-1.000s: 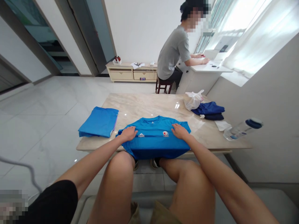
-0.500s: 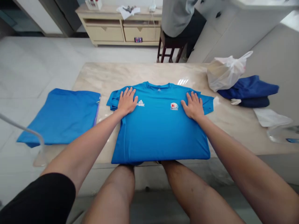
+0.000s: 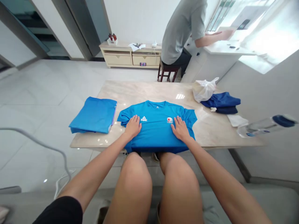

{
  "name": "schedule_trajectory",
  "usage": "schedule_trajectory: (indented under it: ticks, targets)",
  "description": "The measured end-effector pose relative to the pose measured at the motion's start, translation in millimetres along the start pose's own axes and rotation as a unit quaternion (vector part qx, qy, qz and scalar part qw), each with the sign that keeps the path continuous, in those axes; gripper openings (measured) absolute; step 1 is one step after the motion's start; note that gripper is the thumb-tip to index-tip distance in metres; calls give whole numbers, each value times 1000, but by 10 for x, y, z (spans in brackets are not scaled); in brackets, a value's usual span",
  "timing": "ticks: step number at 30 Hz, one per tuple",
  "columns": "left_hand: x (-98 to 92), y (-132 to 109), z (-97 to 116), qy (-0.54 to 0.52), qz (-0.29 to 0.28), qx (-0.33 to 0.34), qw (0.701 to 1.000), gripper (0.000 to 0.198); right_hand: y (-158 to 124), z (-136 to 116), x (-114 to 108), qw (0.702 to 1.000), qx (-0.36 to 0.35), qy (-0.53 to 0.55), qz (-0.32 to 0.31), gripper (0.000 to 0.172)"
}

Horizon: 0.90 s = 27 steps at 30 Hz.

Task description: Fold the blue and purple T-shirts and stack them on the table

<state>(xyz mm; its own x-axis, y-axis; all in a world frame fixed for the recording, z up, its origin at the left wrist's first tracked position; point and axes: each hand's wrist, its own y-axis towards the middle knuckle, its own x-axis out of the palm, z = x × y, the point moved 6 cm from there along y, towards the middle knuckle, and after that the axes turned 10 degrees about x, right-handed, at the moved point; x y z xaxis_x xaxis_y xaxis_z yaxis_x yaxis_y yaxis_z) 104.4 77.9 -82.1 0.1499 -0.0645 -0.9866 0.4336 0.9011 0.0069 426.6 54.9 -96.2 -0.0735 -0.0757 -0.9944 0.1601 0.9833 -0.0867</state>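
A blue T-shirt (image 3: 155, 133) lies spread on the marble-look table (image 3: 130, 88), collar toward the far side, its lower part hanging over the near edge by my knees. My left hand (image 3: 133, 127) rests flat on its left side, just below the white PEAK print, fingers stretched out. On the right side, my right hand (image 3: 180, 128) lies flat beside the round red-and-white badge, fingers also extended. Neither hand grips the fabric. A folded blue garment (image 3: 94, 114) sits at the table's left end, away from both hands.
On the table's right stand a white plastic bag (image 3: 204, 89), dark blue clothing (image 3: 221, 102), white paper (image 3: 237, 120) and a clear bottle (image 3: 263, 127). A grey cable (image 3: 44, 143) curves at left. Beyond the table, a person in grey (image 3: 179, 34) sits on a stool (image 3: 168, 70) near a low cabinet (image 3: 119, 57).
My view has tilted up and pulled back, showing more of the room. Both hands have slid down the shirt toward me, from near the shoulders to beside and below the prints.
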Motion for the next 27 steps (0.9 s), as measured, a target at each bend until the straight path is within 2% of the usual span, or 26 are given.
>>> schedule_trajectory:
  ticks: [4, 7, 9, 13, 16, 19, 24, 26, 27]
  targets:
    - [-221, -240, 48, 9, -29, -15, 999, 46, -278, 141, -318, 998, 39, -20, -50, 53]
    - [-262, -291, -37, 11, -17, -37, 999, 52, -304, 223, -456, 997, 60, -14, -38, 51]
    - [-199, -278, -135, 6, -13, -54, 998, 58, -262, 260, -416, 997, 74, 7, -21, 56]
    - [25, -116, -373, -10, -7, -110, 994, 72, -28, 388, -80, 987, 147, 55, -18, 71]
    - [134, 162, -517, 5, 21, -122, 992, 77, 296, 451, 104, 986, 150, 76, 9, 74]
    - [145, 620, -713, 16, 43, -108, 993, 79, 781, 519, 112, 986, 139, 91, 26, 74]
    - [-46, 1562, -1158, 2, 13, -91, 996, 81, 1779, 520, -194, 989, 108, 99, 15, 74]
    - [-168, 1707, -1163, 3, 20, -84, 996, 82, 1952, 400, -318, 992, 96, 84, 18, 72]
    - [-220, 1673, -1087, 7, 33, -74, 997, 83, 1925, 311, -362, 993, 87, 76, 31, 72]
